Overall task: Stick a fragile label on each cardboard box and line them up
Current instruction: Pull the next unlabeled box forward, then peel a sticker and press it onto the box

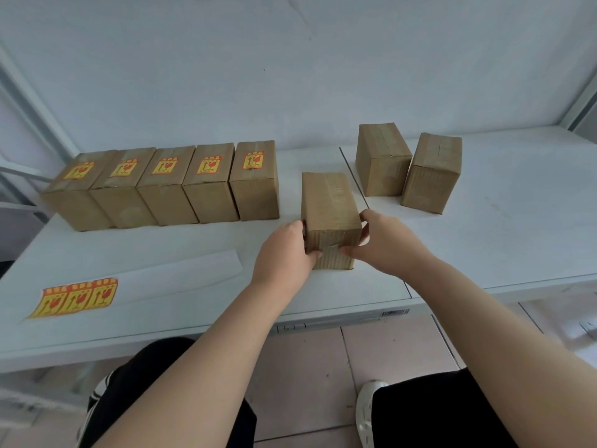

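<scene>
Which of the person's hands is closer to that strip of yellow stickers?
Left. The left hand holds the unlabelled box by its left side, toward the sticker strip; the right hand holds its right side, farther off.

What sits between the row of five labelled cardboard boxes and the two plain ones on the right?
One unlabelled brown cardboard box, gripped by the left hand and right hand; bare white table around it. Head view.
</scene>
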